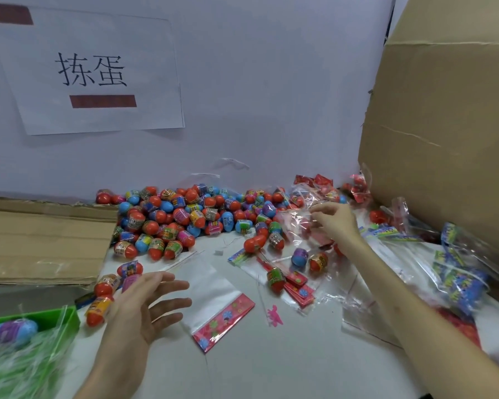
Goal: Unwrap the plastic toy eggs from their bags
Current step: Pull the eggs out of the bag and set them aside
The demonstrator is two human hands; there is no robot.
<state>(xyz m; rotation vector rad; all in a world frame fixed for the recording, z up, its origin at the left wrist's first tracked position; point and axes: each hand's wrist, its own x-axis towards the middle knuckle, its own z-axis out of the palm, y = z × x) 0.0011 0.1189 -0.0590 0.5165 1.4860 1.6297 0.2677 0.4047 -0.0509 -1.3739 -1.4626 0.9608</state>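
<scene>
Eggs (pixel 185 217) lie heaped unwrapped at the back of the bench (pixel 271 370), clear of my working space. My right hand (pixel 333 223) pinches a clear bag (pixel 296 223) beside the heap, likely to pull it nearer; my left hand (pixel 147 306) hovers spread, empty.

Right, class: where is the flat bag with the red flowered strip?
Head view, bottom centre: the bag lies on the table, just right of the open left hand.
</scene>
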